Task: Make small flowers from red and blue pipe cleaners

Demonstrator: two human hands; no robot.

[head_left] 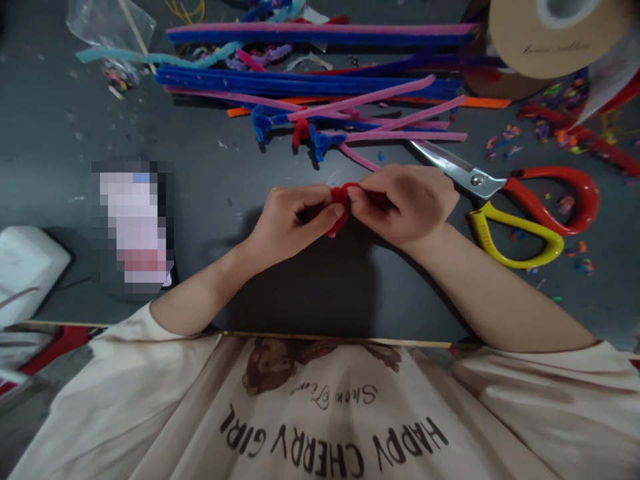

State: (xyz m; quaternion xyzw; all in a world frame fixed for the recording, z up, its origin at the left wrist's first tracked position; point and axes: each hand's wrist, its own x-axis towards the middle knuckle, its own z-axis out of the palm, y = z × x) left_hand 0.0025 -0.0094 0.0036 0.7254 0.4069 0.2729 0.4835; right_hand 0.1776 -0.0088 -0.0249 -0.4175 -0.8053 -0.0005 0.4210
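Between my two hands is a red pipe cleaner [338, 212], bent into a small curled shape. My left hand [295, 220] pinches it between thumb and fingers, close to the middle of the table. My right hand [405, 203] is closed on the red strand's other end, with a short arc showing between the two thumbs. The curled fingers hide part of the red piece. Just beyond my hands lie pink pipe cleaners [405, 136] with knotted blue ends [325, 141] and a small red knot [301, 132].
Large scissors [477, 180] with red and yellow handles lie partly open by my right forearm. Blue pipe cleaners [300, 81] stretch across the back, near a ribbon spool [560, 40]. A blurred phone [137, 230] and a white object [33, 267] are at left; coloured scraps lie right.
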